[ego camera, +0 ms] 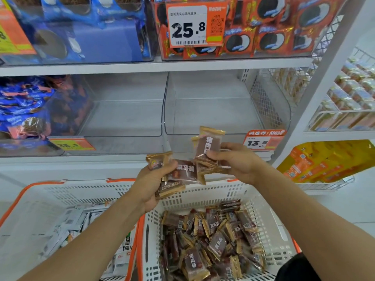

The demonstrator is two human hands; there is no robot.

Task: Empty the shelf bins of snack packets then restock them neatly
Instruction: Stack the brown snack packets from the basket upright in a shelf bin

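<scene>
My left hand (156, 179): fingers curled round bunch of jerky packets (178, 175), held above baskets. My right hand (235, 163): thumb and fingers pinch upright packets (207, 147) before empty clear bin (213, 110). More brown packets (213, 240) fill right basket (269, 209) below.

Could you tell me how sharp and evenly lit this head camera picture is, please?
Head view: bright, even light; wide-angle bending of the white shelf edge; the brown and gold pork jerky packets in both hands read sharply; the blue snack packets behind clear plastic look soft.
</scene>
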